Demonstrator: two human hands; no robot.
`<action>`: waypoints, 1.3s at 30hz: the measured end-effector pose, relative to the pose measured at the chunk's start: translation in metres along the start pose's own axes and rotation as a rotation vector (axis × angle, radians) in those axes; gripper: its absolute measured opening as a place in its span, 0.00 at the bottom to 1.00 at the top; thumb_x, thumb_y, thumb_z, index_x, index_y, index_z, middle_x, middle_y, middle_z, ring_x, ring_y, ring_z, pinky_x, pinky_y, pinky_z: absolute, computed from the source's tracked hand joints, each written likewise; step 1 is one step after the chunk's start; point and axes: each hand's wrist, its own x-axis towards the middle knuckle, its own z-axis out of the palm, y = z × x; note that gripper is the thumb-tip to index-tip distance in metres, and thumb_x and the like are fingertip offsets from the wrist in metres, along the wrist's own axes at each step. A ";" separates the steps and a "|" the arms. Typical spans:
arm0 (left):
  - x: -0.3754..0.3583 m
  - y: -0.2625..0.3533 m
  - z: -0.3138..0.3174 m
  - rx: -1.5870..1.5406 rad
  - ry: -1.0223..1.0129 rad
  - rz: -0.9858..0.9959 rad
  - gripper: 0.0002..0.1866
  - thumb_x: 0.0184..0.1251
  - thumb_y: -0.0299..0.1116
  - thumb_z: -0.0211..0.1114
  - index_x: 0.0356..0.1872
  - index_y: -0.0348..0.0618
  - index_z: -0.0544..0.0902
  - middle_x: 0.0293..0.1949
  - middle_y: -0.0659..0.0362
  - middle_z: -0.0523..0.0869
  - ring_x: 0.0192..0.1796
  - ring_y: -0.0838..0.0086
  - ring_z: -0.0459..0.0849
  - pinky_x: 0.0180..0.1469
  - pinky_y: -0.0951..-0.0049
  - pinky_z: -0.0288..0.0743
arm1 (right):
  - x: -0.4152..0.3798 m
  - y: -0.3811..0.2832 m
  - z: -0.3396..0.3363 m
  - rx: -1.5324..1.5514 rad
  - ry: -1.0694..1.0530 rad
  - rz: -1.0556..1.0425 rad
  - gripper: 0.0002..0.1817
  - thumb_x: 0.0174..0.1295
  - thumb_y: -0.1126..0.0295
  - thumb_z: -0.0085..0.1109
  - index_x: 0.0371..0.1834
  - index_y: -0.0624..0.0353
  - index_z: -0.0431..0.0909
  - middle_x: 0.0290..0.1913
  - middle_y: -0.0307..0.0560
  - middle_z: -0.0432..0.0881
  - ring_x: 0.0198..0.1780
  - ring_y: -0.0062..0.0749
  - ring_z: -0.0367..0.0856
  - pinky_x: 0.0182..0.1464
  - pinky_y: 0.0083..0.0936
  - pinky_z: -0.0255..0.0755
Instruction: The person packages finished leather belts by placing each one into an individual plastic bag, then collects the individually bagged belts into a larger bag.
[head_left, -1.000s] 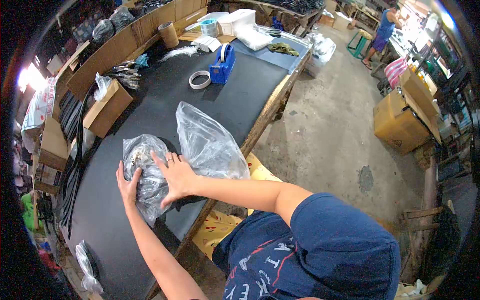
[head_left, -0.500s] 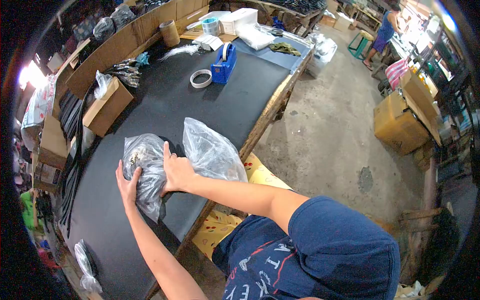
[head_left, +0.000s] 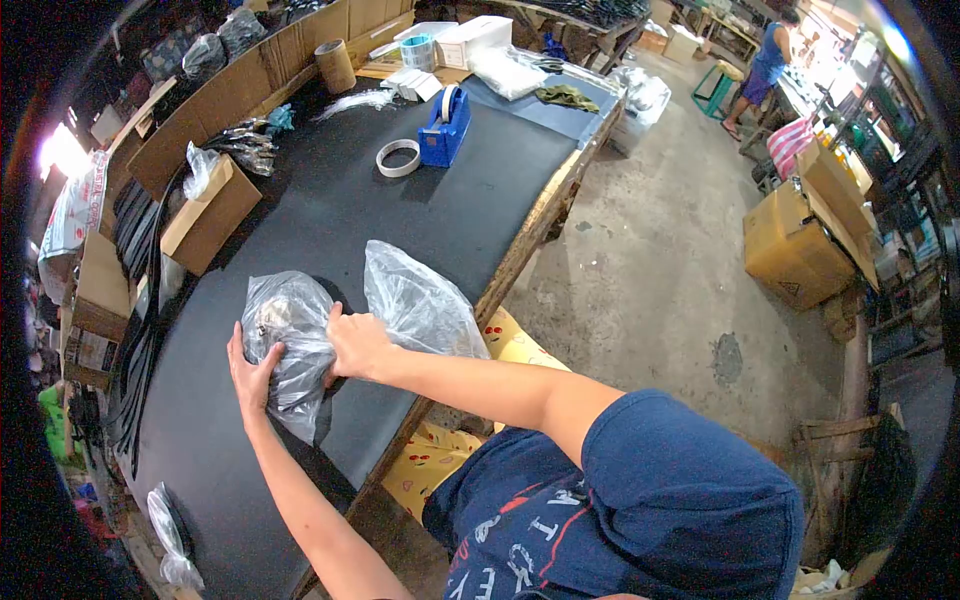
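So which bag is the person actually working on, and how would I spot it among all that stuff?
Start at the long black-topped workbench and follow it to its near end. There the left hand and right hand press from both sides on a clear plastic bag stuffed with dark parts. The puffed clear plastic bag just to its right looks pale and airy; this one is dark and packed.
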 end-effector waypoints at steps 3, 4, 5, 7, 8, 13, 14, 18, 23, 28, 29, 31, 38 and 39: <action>0.000 -0.002 -0.002 -0.001 -0.016 0.029 0.48 0.42 0.47 0.76 0.64 0.35 0.65 0.60 0.48 0.70 0.63 0.58 0.68 0.65 0.63 0.59 | -0.003 -0.002 0.001 0.038 -0.018 -0.001 0.49 0.34 0.64 0.72 0.56 0.89 0.60 0.27 0.59 0.82 0.31 0.47 0.84 0.35 0.33 0.80; 0.001 -0.001 -0.002 0.013 -0.019 0.033 0.49 0.40 0.47 0.77 0.64 0.34 0.65 0.59 0.48 0.70 0.63 0.58 0.68 0.65 0.63 0.59 | -0.004 -0.002 0.000 0.040 -0.015 0.000 0.49 0.34 0.64 0.72 0.56 0.89 0.60 0.27 0.59 0.82 0.31 0.47 0.84 0.35 0.33 0.80; 0.003 -0.002 -0.003 0.015 -0.019 0.036 0.49 0.40 0.47 0.77 0.64 0.34 0.65 0.59 0.48 0.70 0.63 0.58 0.68 0.65 0.63 0.59 | -0.006 -0.003 0.000 0.027 -0.017 -0.004 0.45 0.37 0.66 0.70 0.55 0.89 0.61 0.28 0.59 0.82 0.31 0.46 0.85 0.34 0.33 0.79; 0.004 -0.003 -0.004 0.007 -0.048 0.030 0.51 0.37 0.46 0.78 0.65 0.35 0.64 0.59 0.48 0.70 0.63 0.58 0.68 0.65 0.63 0.60 | -0.010 -0.004 0.003 0.015 -0.018 -0.009 0.41 0.41 0.67 0.68 0.55 0.89 0.62 0.28 0.59 0.83 0.30 0.46 0.85 0.33 0.34 0.79; 0.004 -0.005 -0.006 0.007 -0.047 0.031 0.51 0.37 0.46 0.78 0.65 0.35 0.64 0.59 0.48 0.70 0.63 0.58 0.68 0.65 0.63 0.60 | -0.011 -0.004 0.006 -0.028 0.013 -0.047 0.33 0.43 0.69 0.65 0.51 0.84 0.68 0.28 0.58 0.83 0.31 0.44 0.85 0.33 0.34 0.79; 0.007 0.010 -0.013 0.066 -0.103 0.116 0.53 0.33 0.38 0.77 0.68 0.41 0.61 0.59 0.48 0.69 0.62 0.56 0.68 0.65 0.63 0.61 | -0.020 -0.009 0.002 -0.165 0.006 -0.203 0.11 0.48 0.72 0.58 0.33 0.66 0.82 0.31 0.53 0.84 0.34 0.39 0.85 0.33 0.33 0.79; 0.007 0.008 -0.013 0.067 -0.101 0.116 0.53 0.33 0.38 0.77 0.68 0.41 0.61 0.59 0.48 0.69 0.62 0.56 0.68 0.65 0.63 0.61 | -0.021 -0.009 0.002 -0.183 -0.006 -0.219 0.07 0.47 0.72 0.57 0.29 0.62 0.82 0.31 0.51 0.84 0.35 0.39 0.85 0.33 0.33 0.79; 0.015 -0.008 -0.005 0.179 -0.129 0.115 0.53 0.34 0.36 0.76 0.69 0.43 0.59 0.59 0.48 0.68 0.62 0.56 0.67 0.65 0.63 0.61 | -0.020 -0.005 0.001 -0.234 -0.022 -0.290 0.05 0.47 0.72 0.57 0.25 0.57 0.83 0.32 0.48 0.84 0.36 0.38 0.85 0.33 0.33 0.79; 0.016 -0.013 -0.001 0.240 -0.122 0.106 0.53 0.35 0.37 0.75 0.69 0.42 0.58 0.59 0.48 0.68 0.63 0.56 0.66 0.65 0.63 0.61 | -0.013 0.005 0.001 -0.253 -0.016 -0.401 0.05 0.46 0.71 0.57 0.25 0.57 0.83 0.29 0.48 0.84 0.34 0.38 0.85 0.33 0.33 0.78; 0.012 -0.009 0.004 0.294 -0.080 0.090 0.51 0.35 0.39 0.76 0.67 0.41 0.61 0.59 0.48 0.68 0.63 0.55 0.65 0.64 0.61 0.62 | -0.005 0.012 -0.004 -0.238 -0.005 -0.523 0.06 0.46 0.71 0.57 0.24 0.58 0.83 0.26 0.49 0.84 0.30 0.38 0.85 0.29 0.33 0.77; 0.012 -0.010 0.005 0.310 -0.073 0.095 0.51 0.35 0.39 0.76 0.67 0.41 0.61 0.59 0.49 0.68 0.63 0.55 0.66 0.64 0.61 0.62 | -0.004 0.011 -0.006 -0.241 -0.051 -0.517 0.06 0.48 0.72 0.55 0.24 0.59 0.81 0.26 0.50 0.83 0.31 0.41 0.84 0.34 0.35 0.76; 0.011 -0.008 0.003 0.312 -0.075 0.097 0.51 0.35 0.39 0.76 0.67 0.41 0.62 0.59 0.49 0.69 0.63 0.55 0.66 0.64 0.61 0.62 | -0.008 0.010 -0.020 -0.246 -0.096 -0.509 0.06 0.50 0.72 0.53 0.24 0.60 0.80 0.27 0.50 0.83 0.32 0.45 0.84 0.38 0.37 0.76; 0.007 0.004 0.002 0.319 -0.055 0.079 0.51 0.35 0.42 0.78 0.66 0.40 0.63 0.59 0.49 0.70 0.63 0.56 0.67 0.63 0.61 0.63 | -0.055 0.061 -0.076 -0.478 -0.133 -0.511 0.09 0.47 0.70 0.59 0.31 0.59 0.82 0.41 0.52 0.80 0.51 0.41 0.76 0.61 0.48 0.55; 0.007 0.005 0.002 0.313 -0.056 0.082 0.51 0.35 0.42 0.78 0.66 0.40 0.63 0.59 0.49 0.70 0.63 0.56 0.67 0.63 0.61 0.63 | -0.063 0.076 -0.086 -0.495 -0.098 -0.522 0.12 0.45 0.68 0.62 0.34 0.58 0.83 0.43 0.50 0.80 0.52 0.40 0.76 0.61 0.52 0.54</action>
